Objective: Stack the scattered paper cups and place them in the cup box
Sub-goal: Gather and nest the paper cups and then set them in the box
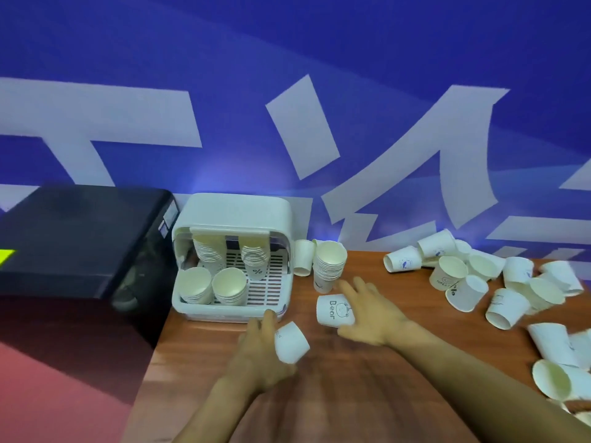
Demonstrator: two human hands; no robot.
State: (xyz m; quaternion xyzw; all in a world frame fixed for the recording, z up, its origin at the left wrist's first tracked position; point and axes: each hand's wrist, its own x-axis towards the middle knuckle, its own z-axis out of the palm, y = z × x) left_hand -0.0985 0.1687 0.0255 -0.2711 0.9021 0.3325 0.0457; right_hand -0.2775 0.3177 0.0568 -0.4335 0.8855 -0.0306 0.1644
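Wooden tabletop [367, 394]: left hand [259, 346] is gripping a paper cup [291, 342]; right hand [372, 314], fingers curled, is holding a "Bear" cup [334, 311] near the cup box [232, 257].

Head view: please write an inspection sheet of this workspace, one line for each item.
Surface: wooden table, reddish brown.
Job's things: white cup box open, four cup stacks inside; a tall stack stands on the table to its right; loose cups lie scattered on the right side.
Clutter: one cup stands between the box and the tall stack.
Grippers: left hand holds a single cup; right hand holds the Bear cup.
Cables: nothing seen.
Surroundings: black machine left of the box; blue wall with white shapes.
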